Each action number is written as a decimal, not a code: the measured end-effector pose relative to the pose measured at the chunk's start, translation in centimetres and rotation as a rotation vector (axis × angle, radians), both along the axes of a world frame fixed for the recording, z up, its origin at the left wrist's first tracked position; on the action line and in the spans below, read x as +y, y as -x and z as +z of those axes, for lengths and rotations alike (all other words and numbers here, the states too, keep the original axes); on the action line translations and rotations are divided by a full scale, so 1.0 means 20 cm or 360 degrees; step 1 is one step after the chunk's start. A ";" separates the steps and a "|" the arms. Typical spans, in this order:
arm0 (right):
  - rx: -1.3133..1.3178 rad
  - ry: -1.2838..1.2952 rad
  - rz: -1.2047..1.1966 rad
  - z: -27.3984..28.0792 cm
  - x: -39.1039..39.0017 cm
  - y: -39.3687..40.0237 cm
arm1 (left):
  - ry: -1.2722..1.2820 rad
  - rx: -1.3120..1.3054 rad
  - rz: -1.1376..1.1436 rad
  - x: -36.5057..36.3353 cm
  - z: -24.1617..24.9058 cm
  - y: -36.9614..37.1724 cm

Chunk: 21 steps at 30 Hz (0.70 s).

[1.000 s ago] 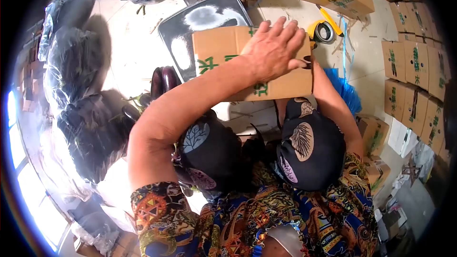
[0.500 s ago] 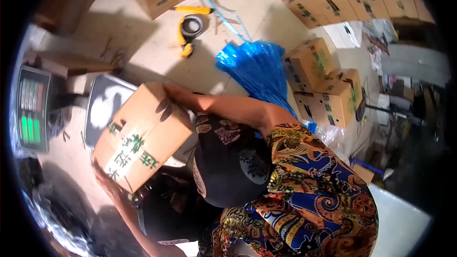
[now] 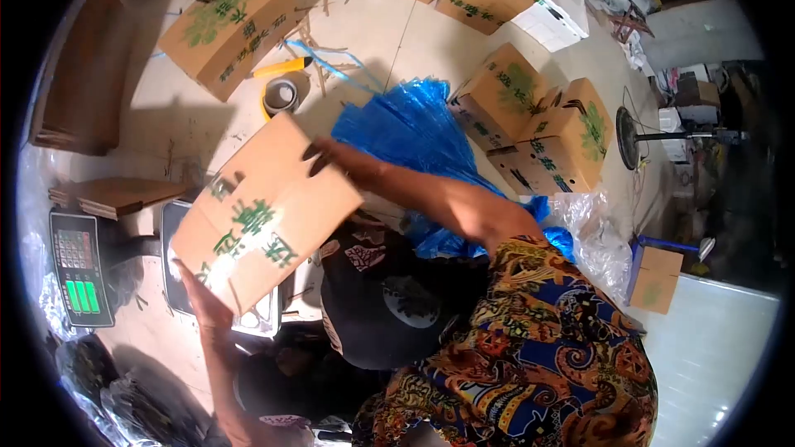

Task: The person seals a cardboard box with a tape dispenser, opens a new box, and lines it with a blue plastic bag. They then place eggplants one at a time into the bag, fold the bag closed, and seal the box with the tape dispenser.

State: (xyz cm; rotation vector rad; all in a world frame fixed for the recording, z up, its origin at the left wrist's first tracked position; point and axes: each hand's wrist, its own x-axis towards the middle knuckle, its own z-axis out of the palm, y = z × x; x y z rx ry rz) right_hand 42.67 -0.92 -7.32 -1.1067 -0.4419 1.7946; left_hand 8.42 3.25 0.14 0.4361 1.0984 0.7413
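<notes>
A cardboard box [image 3: 269,215] with green printed characters is held tilted between my two hands. My left hand [image 3: 205,298] grips its lower left edge, with the thumb side along the cardboard. My right hand [image 3: 341,162] holds the upper right edge, beside dark cutouts in the box; part of its fingers is hidden. Below and behind the box, the metal platform of a weighing scale [image 3: 174,285] shows in part. Its display panel [image 3: 81,281], with keys and green-lit readouts, stands to the left. My dark-clothed legs are close under the box.
A tape dispenser [image 3: 281,95] with a yellow handle lies on the floor beyond the box. Blue plastic sheeting [image 3: 406,128] spreads to its right. More printed boxes [image 3: 228,29] stand around, some stacked [image 3: 538,128]. A floor fan [image 3: 629,139] is at the right; black bags [image 3: 149,397] lie lower left.
The box has tipped so its printed face turns more toward me, with both hands still on it. The view has shifted, and the floor items appear in different places.
</notes>
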 end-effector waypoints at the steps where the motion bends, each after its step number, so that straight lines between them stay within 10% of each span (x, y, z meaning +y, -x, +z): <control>1: -0.0151 0.0109 -0.0041 0.12 0.00 -0.11 | -0.0037 -0.0248 -0.0232 0.05 0.03 -0.07; 13: -0.1296 -0.0354 -0.0328 0.94 -0.37 -1.56 | -0.0626 -0.0092 -0.1237 0.11 0.53 -1.54; 18: -0.0985 0.0322 -0.0747 1.09 -0.68 -1.90 | -0.0524 -0.0331 -0.1901 -0.15 0.34 -1.99; 21: -0.1987 0.0484 -0.0377 0.99 -0.77 -2.02 | -0.0404 -0.0438 -0.2099 -0.19 0.21 -2.11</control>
